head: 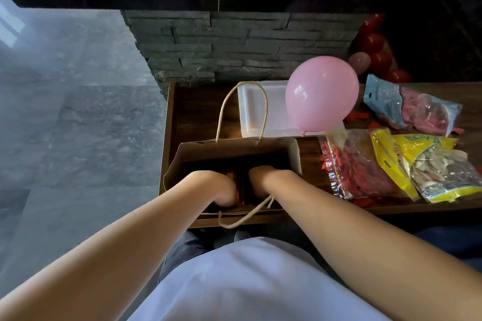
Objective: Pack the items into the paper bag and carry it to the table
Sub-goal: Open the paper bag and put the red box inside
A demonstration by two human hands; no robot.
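A brown paper bag (198, 148) with rope handles stands open at the left end of a wooden bench (182, 112). Both of my hands reach down inside it. My left hand (224, 187) is past the wrist in the bag next to something red; its fingers are hidden. My right hand (260, 180) is also deep in the bag, fingers hidden. Right of the bag lie a clear packet of red balloons (360, 167), a yellow packet (427, 172) and a blue-topped packet of pink balloons (417, 107). An inflated pink balloon (322, 94) rests behind them.
A white foam tray (257, 107) lies behind the bag, under the pink balloon. Red inflated balloons (375, 44) sit by the dark stone wall (234, 41) at the back right. Grey tiled floor (78, 112) spreads to the left of the bench.
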